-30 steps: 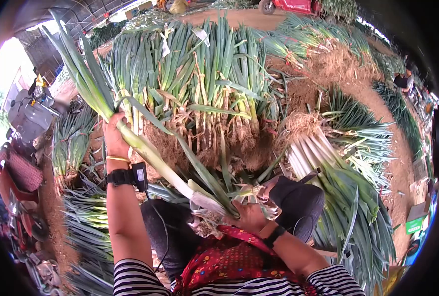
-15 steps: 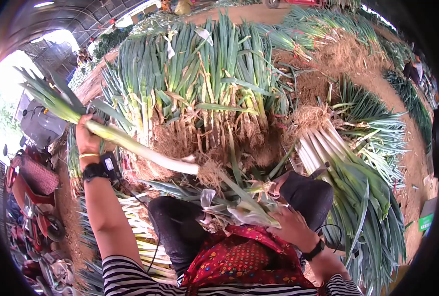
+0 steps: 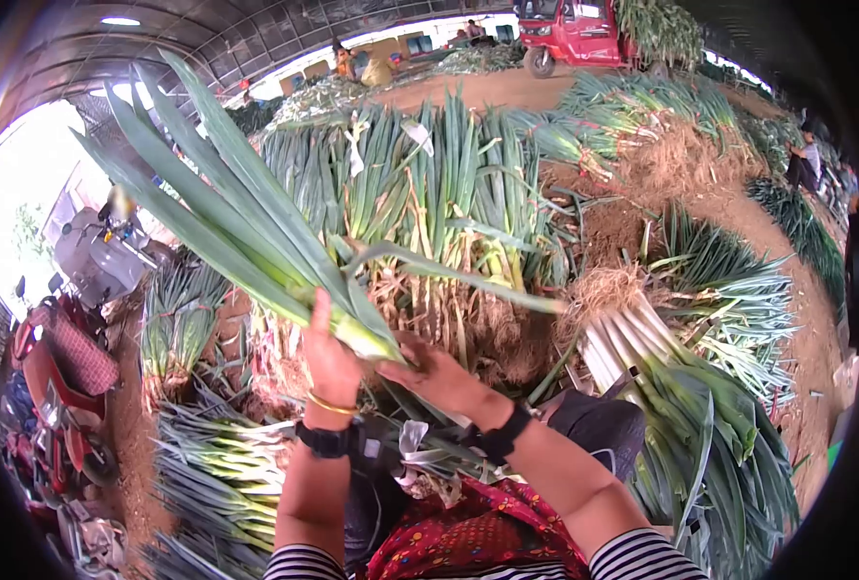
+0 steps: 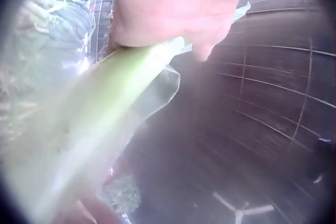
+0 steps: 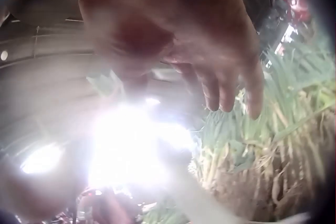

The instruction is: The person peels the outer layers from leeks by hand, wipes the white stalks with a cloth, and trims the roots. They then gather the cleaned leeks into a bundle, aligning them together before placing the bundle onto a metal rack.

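Note:
A large green onion slants across the head view, its leaves fanned to the upper left. My left hand grips its stalk just below the leaves; the left wrist view shows the pale stalk running down from that hand. The right hand is close beside, fingertips at the stalk where it passes out of sight. In the right wrist view, that hand has loosely extended fingers not wrapped round the onion. One long leaf bends off to the right. The onion's root end is hidden.
Upright green onions stand in a row ahead. A bundle lies at the right, roots away from me; more onions lie at the left. Beyond are a red scooter and a red three-wheeler.
The left hand first swung left, then came back right with the onion, its leaves now nearer the camera. The right hand left the thin strips over my lap and rose to the stalk.

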Action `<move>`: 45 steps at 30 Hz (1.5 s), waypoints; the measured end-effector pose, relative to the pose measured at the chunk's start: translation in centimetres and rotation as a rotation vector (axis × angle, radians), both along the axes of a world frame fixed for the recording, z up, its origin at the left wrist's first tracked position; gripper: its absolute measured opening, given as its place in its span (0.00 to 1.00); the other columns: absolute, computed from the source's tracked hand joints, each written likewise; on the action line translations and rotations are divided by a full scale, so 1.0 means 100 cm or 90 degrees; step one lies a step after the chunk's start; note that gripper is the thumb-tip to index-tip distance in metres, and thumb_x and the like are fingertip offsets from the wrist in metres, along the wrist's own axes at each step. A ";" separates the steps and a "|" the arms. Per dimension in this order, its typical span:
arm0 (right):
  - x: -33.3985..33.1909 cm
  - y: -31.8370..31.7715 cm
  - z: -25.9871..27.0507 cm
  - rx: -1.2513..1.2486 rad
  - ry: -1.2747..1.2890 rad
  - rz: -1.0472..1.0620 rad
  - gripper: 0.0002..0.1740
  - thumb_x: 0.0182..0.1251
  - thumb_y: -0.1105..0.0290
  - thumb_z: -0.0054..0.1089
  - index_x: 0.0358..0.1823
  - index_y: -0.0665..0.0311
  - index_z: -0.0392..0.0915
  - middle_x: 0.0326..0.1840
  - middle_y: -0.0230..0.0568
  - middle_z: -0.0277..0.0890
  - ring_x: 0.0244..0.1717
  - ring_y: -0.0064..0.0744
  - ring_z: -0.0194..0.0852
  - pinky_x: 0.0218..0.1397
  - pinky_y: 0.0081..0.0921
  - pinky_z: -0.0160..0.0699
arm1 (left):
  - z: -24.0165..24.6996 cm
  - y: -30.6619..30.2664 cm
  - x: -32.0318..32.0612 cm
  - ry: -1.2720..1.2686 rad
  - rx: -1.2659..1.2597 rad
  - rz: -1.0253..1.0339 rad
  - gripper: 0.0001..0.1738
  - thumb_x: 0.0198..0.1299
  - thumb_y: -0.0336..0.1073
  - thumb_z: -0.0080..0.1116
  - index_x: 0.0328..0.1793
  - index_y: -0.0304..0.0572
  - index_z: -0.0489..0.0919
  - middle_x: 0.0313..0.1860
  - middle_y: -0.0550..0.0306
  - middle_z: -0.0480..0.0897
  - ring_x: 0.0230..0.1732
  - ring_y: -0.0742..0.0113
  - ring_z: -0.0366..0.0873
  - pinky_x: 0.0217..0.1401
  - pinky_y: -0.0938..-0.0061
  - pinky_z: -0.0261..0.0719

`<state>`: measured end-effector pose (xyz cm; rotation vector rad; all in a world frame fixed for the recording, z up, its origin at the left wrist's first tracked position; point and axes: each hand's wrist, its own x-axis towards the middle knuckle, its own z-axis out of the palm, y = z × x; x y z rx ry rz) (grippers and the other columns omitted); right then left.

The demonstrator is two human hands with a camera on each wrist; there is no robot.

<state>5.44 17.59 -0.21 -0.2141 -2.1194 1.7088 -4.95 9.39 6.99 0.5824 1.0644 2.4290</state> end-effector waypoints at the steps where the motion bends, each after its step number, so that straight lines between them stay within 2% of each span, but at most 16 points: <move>1: -0.002 0.000 0.011 0.005 0.006 -0.008 0.39 0.61 0.44 0.54 0.60 0.73 0.63 0.48 0.55 0.74 0.48 0.45 0.76 0.50 0.33 0.76 | 0.002 0.001 0.010 -0.002 -0.028 -0.006 0.26 0.61 0.53 0.51 0.52 0.36 0.70 0.38 0.53 0.76 0.39 0.62 0.76 0.45 0.66 0.78; 3: 0.001 0.001 0.035 -0.297 -0.043 0.070 0.32 0.64 0.49 0.53 0.57 0.70 0.66 0.39 0.41 0.76 0.36 0.28 0.76 0.34 0.25 0.79 | -0.017 -0.005 0.001 -0.017 -0.046 -0.071 0.26 0.62 0.53 0.50 0.52 0.36 0.70 0.39 0.52 0.77 0.37 0.62 0.76 0.43 0.67 0.77; 6: 0.001 0.004 0.026 -0.316 -0.076 0.036 0.30 0.65 0.48 0.52 0.52 0.71 0.69 0.30 0.37 0.76 0.27 0.22 0.75 0.24 0.19 0.76 | -0.012 -0.001 0.018 -0.044 -0.084 -0.076 0.26 0.63 0.52 0.49 0.54 0.35 0.69 0.42 0.52 0.77 0.38 0.63 0.76 0.40 0.69 0.76; 12: -0.001 0.006 -0.006 -0.406 -0.012 -0.019 0.21 0.67 0.56 0.52 0.43 0.72 0.71 0.27 0.41 0.77 0.25 0.26 0.76 0.24 0.24 0.76 | -0.027 0.004 0.023 -0.083 -0.021 -0.033 0.27 0.64 0.54 0.47 0.55 0.38 0.70 0.41 0.55 0.77 0.37 0.66 0.75 0.38 0.72 0.76; 14: -0.006 0.004 -0.011 -0.399 0.084 -0.214 0.18 0.67 0.58 0.52 0.39 0.70 0.71 0.25 0.39 0.74 0.23 0.30 0.74 0.26 0.30 0.75 | -0.035 0.002 0.018 -0.074 -0.020 -0.010 0.27 0.63 0.55 0.48 0.54 0.38 0.70 0.40 0.55 0.77 0.35 0.66 0.75 0.35 0.72 0.76; 16: 0.006 0.021 -0.029 -0.819 0.141 -0.192 0.14 0.69 0.57 0.48 0.31 0.60 0.67 0.18 0.33 0.66 0.16 0.26 0.62 0.22 0.28 0.67 | -0.033 -0.002 0.015 -0.063 -0.014 0.013 0.27 0.62 0.56 0.48 0.53 0.39 0.71 0.39 0.55 0.77 0.33 0.66 0.75 0.33 0.73 0.76; 21: 0.033 0.033 -0.075 -0.474 0.029 -0.131 0.13 0.65 0.59 0.55 0.36 0.61 0.75 0.20 0.25 0.68 0.17 0.14 0.60 0.17 0.17 0.57 | -0.001 -0.024 -0.012 -0.124 -0.022 0.042 0.34 0.53 0.68 0.52 0.44 0.42 0.70 0.27 0.59 0.73 0.21 0.68 0.72 0.19 0.74 0.72; 24: 0.064 0.022 -0.076 -0.003 -0.128 -0.004 0.26 0.63 0.52 0.56 0.53 0.66 0.74 0.46 0.42 0.78 0.46 0.33 0.75 0.52 0.26 0.71 | 0.026 -0.032 -0.017 -0.110 -0.086 0.181 0.38 0.47 0.72 0.54 0.47 0.46 0.70 0.26 0.61 0.69 0.19 0.68 0.67 0.16 0.75 0.67; 25: 0.072 0.016 -0.087 0.338 -0.121 -0.047 0.29 0.63 0.44 0.50 0.53 0.62 0.75 0.47 0.49 0.78 0.46 0.43 0.77 0.50 0.30 0.73 | 0.024 -0.033 -0.032 -0.081 -0.073 0.262 0.38 0.47 0.71 0.54 0.48 0.44 0.69 0.28 0.60 0.68 0.20 0.69 0.65 0.16 0.76 0.66; 28: 0.094 0.020 -0.098 0.361 -0.233 0.105 0.26 0.68 0.46 0.37 0.49 0.57 0.76 0.34 0.53 0.76 0.38 0.52 0.75 0.39 0.43 0.72 | 0.009 -0.059 -0.096 -0.019 -0.027 0.275 0.38 0.51 0.67 0.54 0.55 0.43 0.68 0.34 0.60 0.72 0.27 0.71 0.67 0.25 0.79 0.69; 30: 0.102 0.026 -0.152 0.237 -0.274 0.115 0.32 0.65 0.38 0.37 0.47 0.59 0.77 0.32 0.53 0.76 0.36 0.51 0.77 0.38 0.40 0.75 | 0.010 -0.079 -0.122 -0.017 -0.022 0.213 0.37 0.55 0.62 0.54 0.60 0.43 0.67 0.41 0.59 0.75 0.34 0.72 0.69 0.33 0.79 0.71; 32: 0.118 0.019 -0.112 0.075 -0.322 0.117 0.25 0.66 0.47 0.48 0.35 0.65 0.78 0.21 0.49 0.70 0.29 0.41 0.75 0.33 0.33 0.70 | -0.013 -0.098 -0.167 -0.036 0.035 0.179 0.31 0.58 0.60 0.53 0.57 0.44 0.70 0.44 0.62 0.75 0.40 0.70 0.68 0.35 0.73 0.69; 35: 0.134 0.015 -0.074 0.260 -0.308 0.201 0.28 0.65 0.43 0.47 0.35 0.65 0.78 0.22 0.50 0.71 0.27 0.41 0.73 0.32 0.32 0.69 | -0.011 -0.122 -0.189 -0.064 -0.053 0.198 0.28 0.59 0.60 0.52 0.53 0.45 0.72 0.40 0.63 0.74 0.37 0.71 0.69 0.34 0.75 0.69; 38: 0.152 0.007 -0.049 0.190 -0.256 0.171 0.32 0.62 0.38 0.46 0.32 0.65 0.77 0.24 0.50 0.72 0.29 0.45 0.73 0.33 0.36 0.70 | -0.012 -0.140 -0.208 -0.001 -0.080 0.136 0.27 0.59 0.60 0.51 0.50 0.46 0.73 0.35 0.64 0.73 0.33 0.72 0.69 0.31 0.76 0.68; 42: 0.186 0.035 -0.084 0.380 -0.371 0.137 0.32 0.61 0.37 0.46 0.36 0.63 0.77 0.27 0.50 0.74 0.32 0.49 0.74 0.35 0.40 0.71 | -0.014 -0.162 -0.241 -0.030 -0.050 0.300 0.29 0.59 0.63 0.48 0.51 0.45 0.73 0.38 0.60 0.77 0.33 0.69 0.73 0.31 0.75 0.74; 45: 0.195 0.048 -0.109 0.450 -0.567 0.183 0.30 0.61 0.39 0.46 0.52 0.56 0.74 0.34 0.49 0.76 0.40 0.50 0.76 0.41 0.42 0.73 | 0.007 -0.165 -0.227 -0.079 -0.007 0.353 0.29 0.60 0.61 0.49 0.52 0.44 0.73 0.41 0.59 0.77 0.35 0.69 0.73 0.33 0.75 0.75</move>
